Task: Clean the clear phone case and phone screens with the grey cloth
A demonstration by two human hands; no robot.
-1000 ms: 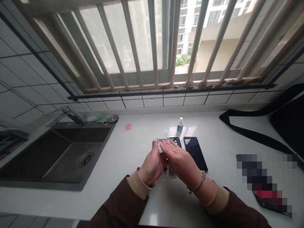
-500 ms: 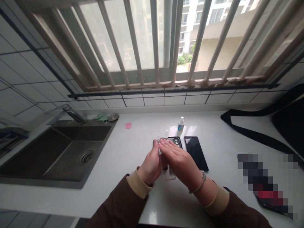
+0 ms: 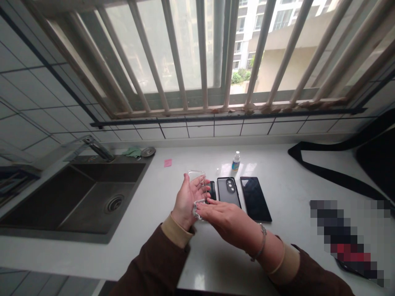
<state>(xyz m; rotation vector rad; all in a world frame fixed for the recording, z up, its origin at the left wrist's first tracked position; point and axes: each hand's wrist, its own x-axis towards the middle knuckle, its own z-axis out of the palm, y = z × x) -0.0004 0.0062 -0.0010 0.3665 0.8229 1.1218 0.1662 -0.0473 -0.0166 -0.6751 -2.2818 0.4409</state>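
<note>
The left hand (image 3: 187, 201) has lifted the clear phone case (image 3: 197, 181) up and to the left, gripping it tilted above the worktop (image 3: 185, 255). The right hand (image 3: 225, 218) has slid back to the case's near end, its fingers pressing a small white wipe (image 3: 197, 204) there, so the rubbing now works the lower part. That uncovers the dark case (image 3: 228, 191) and black phone (image 3: 254, 198) lying just right; a small bottle (image 3: 236, 161) stands farther off, the sink (image 3: 77, 197) left.
</note>
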